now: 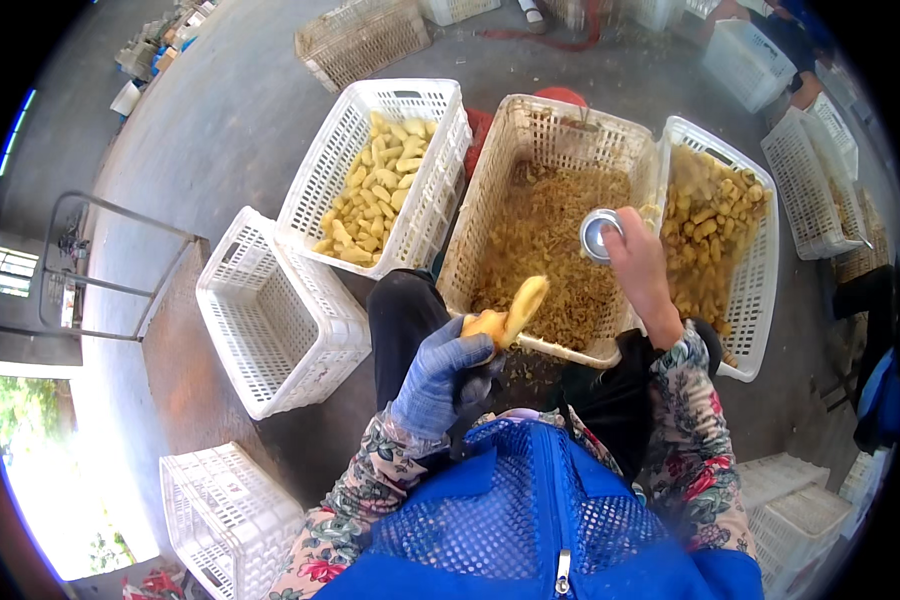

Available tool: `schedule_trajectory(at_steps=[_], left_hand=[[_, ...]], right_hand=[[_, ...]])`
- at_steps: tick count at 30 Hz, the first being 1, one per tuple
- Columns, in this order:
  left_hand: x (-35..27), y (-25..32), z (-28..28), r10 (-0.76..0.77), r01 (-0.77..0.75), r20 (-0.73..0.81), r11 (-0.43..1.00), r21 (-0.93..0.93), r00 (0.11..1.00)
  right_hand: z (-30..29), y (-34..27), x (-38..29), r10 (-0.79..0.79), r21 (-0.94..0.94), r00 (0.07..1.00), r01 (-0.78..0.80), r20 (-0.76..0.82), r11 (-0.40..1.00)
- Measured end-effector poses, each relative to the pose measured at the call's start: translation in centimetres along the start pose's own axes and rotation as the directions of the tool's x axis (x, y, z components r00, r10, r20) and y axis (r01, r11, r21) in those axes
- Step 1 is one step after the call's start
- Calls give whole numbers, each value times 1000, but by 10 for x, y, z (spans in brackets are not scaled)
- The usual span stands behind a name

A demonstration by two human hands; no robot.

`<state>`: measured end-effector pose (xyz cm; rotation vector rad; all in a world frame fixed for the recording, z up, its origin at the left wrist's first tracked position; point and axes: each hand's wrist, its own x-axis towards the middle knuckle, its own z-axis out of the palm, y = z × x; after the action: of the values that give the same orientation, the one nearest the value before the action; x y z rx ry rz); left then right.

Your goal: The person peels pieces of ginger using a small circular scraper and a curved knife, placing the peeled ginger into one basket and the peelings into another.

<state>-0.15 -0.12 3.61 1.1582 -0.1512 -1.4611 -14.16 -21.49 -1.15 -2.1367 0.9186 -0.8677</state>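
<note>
My left hand [444, 375], in a blue-grey knitted glove, grips a piece of ginger root [517, 315]. Its long finger points up and looks peeled; the knobbly base is browner. Bare, my right hand [640, 271] is closed around a round, shiny metal scraper or cup [600, 235]; its exact kind is unclear. Between my knees stands a stained plastic crate [465, 247] with brown-yellow peel scraps [555, 255] inside. To its left, pale peeled ginger [382, 187] fills part of a white crate [300, 195]. Browner ginger pieces [709, 217] lie in the white crate [757, 300] on the right.
An upright white crate [270, 330] stands at my left, another crate [229, 517] behind it. Several crates [810, 184] line the right side. A metal-framed cart [172, 292] is at far left. Another person's arm [805, 90] shows at upper right.
</note>
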Motion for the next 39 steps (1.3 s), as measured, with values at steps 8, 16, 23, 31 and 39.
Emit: schedule_trajectory(at_steps=[8,16,23,31,39], left_hand=[[5,-1,-6,-24,26,29,997,-71,999],[4,-3,-9,-49,40,-61,989,-143,997],[0,0,-13,38,-40,-44,997,-61,998],[10,-16,-8,383,-240,-154,794,558,911],[13,-23,-12,613,-284,22,335,898,790]], right_hand=[[23,-23,-29,-178,138,984,173,21,975],[10,-50,-31,-166,339,979,117,118,933],[10,25,-5,220,25,973,-222,75,975],[20,-40,-37,-142,284,961,71,238,956],[8,-52,-36,-190,308,978,154,90,939]])
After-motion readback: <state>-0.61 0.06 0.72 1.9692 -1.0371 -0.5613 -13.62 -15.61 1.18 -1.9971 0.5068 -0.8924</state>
